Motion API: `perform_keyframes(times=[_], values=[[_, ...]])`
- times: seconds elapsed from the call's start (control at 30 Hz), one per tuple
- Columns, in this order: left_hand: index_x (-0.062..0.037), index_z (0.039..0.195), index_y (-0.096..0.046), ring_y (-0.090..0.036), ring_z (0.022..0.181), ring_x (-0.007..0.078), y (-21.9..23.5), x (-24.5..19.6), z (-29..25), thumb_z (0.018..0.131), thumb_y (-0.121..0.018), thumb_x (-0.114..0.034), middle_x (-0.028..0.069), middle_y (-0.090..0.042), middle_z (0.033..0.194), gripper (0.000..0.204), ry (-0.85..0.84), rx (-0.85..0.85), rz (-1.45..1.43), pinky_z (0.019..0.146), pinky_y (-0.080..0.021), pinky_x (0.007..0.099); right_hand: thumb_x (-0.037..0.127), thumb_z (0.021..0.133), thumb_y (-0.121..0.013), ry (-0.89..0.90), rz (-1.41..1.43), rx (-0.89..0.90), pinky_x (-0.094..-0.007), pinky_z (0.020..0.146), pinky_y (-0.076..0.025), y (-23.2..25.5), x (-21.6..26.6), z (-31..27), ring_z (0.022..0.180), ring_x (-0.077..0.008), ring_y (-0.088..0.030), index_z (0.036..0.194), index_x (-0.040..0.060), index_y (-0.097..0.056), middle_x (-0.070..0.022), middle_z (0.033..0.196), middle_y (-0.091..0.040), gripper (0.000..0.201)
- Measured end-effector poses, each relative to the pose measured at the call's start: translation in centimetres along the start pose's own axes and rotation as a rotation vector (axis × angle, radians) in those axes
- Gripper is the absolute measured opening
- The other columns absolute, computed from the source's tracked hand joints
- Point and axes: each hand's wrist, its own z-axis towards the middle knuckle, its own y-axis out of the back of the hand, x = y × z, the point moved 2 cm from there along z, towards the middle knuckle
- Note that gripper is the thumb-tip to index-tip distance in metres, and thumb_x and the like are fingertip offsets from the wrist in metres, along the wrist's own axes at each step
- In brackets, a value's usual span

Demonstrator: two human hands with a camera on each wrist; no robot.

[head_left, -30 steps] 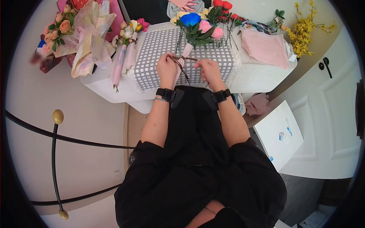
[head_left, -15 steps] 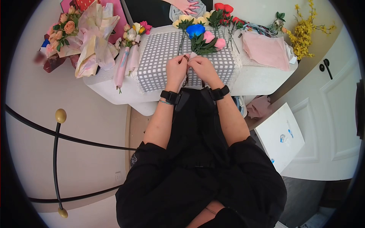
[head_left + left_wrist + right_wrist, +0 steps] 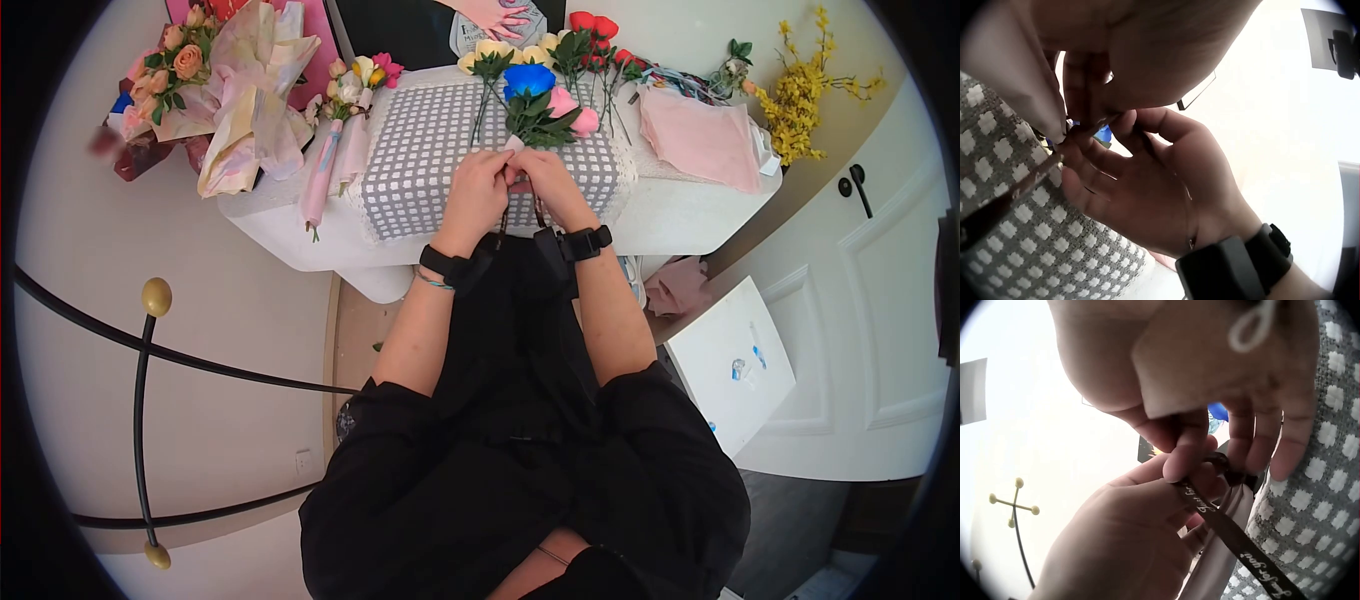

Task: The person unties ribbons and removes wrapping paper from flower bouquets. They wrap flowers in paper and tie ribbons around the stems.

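A small bouquet with a blue rose (image 3: 528, 80), pink roses (image 3: 584, 122) and green leaves lies on the checked cloth, its stems in pale pink wrap (image 3: 1225, 553). Around the wrap's neck goes a brown ribbon (image 3: 1229, 532) printed "Just for you". My left hand (image 3: 478, 195) and right hand (image 3: 552, 188) meet at that neck, fingertips close together. In the right wrist view, my right thumb and forefinger pinch the ribbon, while the left fingers hold it at the wrap. Ribbon tails hang below both hands. The ribbon's crossing is partly hidden behind fingers.
Cream roses (image 3: 490, 58) and red roses (image 3: 592, 28) lie behind the bouquet. On the left stand a thin wrapped bouquet (image 3: 322, 180) and a large paper-wrapped one (image 3: 255, 120). Pink sheets (image 3: 700, 135) and yellow flowers (image 3: 800, 100) are at the right. A checked cloth (image 3: 410, 180) covers the table's middle.
The hands, earlier apart with the ribbon stretched between them, have come together at the wrap's neck. The left hand has moved right and the bouquet has shifted slightly right.
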Motion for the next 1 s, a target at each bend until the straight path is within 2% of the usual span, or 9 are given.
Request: perform_keyframes(times=[0.2,0.33,0.4,0.47,0.5,0.57,0.7,0.77,1.0], values=[[-0.0012,0.105,-0.065,-0.059,0.086,0.0329,-0.2,0.0,-0.4,0.076,-0.056,0.004,0.0140,-0.064,0.091,0.031,-0.042,-0.040,-0.023,0.077,-0.047,0.0387,0.020,0.083,-0.052,-0.045,-0.067,0.016,-0.0245,0.062,-0.044,-0.1,0.4,-0.2,0.070,-0.0105,-0.055,0.070,0.0029,-0.062,-0.0020,0.073,-0.060,0.024],[-0.0028,0.101,-0.067,-0.060,0.081,0.0321,-0.6,1.3,-0.5,0.079,-0.057,0.002,0.0139,-0.064,0.087,0.026,-0.039,-0.063,-0.002,0.073,-0.048,0.0379,0.020,0.084,-0.051,-0.014,-0.102,0.071,-0.0248,0.062,-0.043,0.2,0.2,-0.1,0.071,-0.0101,-0.054,0.072,0.0036,-0.062,-0.0019,0.074,-0.060,0.024],[-0.0032,0.101,-0.068,-0.061,0.077,0.0306,-0.8,1.7,-0.5,0.080,-0.057,0.001,0.0137,-0.065,0.085,0.024,-0.026,-0.077,-0.005,0.071,-0.048,0.0368,0.020,0.090,-0.048,-0.075,0.026,0.088,-0.0247,0.069,-0.044,0.0,0.7,-0.7,0.076,-0.0089,-0.055,0.083,0.0047,-0.062,-0.0007,0.080,-0.060,0.022],[-0.0012,0.099,-0.068,-0.063,0.073,0.0210,-1.0,2.5,-0.6,0.084,-0.054,-0.001,0.0113,-0.067,0.084,0.021,0.176,-0.068,-0.165,0.067,-0.049,0.0313,0.022,0.089,-0.050,-0.057,0.112,0.016,-0.0254,0.067,-0.046,0.2,-0.1,-0.8,0.075,-0.0103,-0.056,0.085,0.0031,-0.062,-0.0018,0.080,-0.062,0.023],[-0.0012,0.099,-0.068,-0.063,0.073,0.0210,-1.0,2.5,-0.5,0.084,-0.054,-0.001,0.0113,-0.067,0.084,0.021,0.177,-0.069,-0.166,0.067,-0.049,0.0313,0.023,0.089,-0.051,-0.038,0.198,-0.055,-0.0261,0.065,-0.048,0.4,-0.6,-0.8,0.073,-0.0117,-0.058,0.087,0.0015,-0.063,-0.0030,0.081,-0.063,0.024],[0.0012,0.102,-0.068,-0.061,0.075,0.0122,-1.0,2.9,-0.5,0.087,-0.051,-0.003,0.0093,-0.069,0.087,0.022,0.403,-0.021,-0.350,0.067,-0.049,0.0268,0.020,0.089,-0.053,-0.010,0.134,-0.079,-0.0258,0.065,-0.049,0.5,-1.4,-1.1,0.073,-0.0118,-0.059,0.090,0.0007,-0.062,-0.0037,0.082,-0.063,0.021],[0.0036,0.102,-0.067,-0.060,0.078,0.0099,-0.7,3.5,0.0,0.088,-0.050,-0.004,0.0082,-0.068,0.088,0.023,0.452,0.064,-0.372,0.068,-0.048,0.0254,0.012,0.087,-0.061,0.093,-0.040,-0.061,-0.0241,0.062,-0.050,0.2,-2.4,-1.5,0.071,-0.0110,-0.060,0.096,-0.0006,-0.060,-0.0052,0.082,-0.064,0.016],[0.0042,0.104,-0.067,-0.060,0.079,0.0110,-1.1,4.3,0.0,0.089,-0.050,-0.005,0.0083,-0.068,0.089,0.024,0.453,0.031,-0.481,0.069,-0.049,0.0258,0.011,0.086,-0.063,0.078,-0.031,-0.061,-0.0241,0.061,-0.050,-0.4,-2.4,-1.8,0.069,-0.0108,-0.060,0.096,-0.0007,-0.059,-0.0054,0.082,-0.064,0.016],[0.0039,0.104,-0.067,-0.060,0.078,0.0110,-0.5,3.7,0.1,0.087,-0.051,-0.004,0.0081,-0.068,0.088,0.024,0.456,0.071,-0.505,0.069,-0.049,0.0252,0.012,0.084,-0.068,0.085,-0.020,-0.057,-0.0236,0.059,-0.048,-1.9,-3.7,-1.4,0.067,-0.0103,-0.060,0.094,-0.0008,-0.057,-0.0057,0.080,-0.064,0.019]])
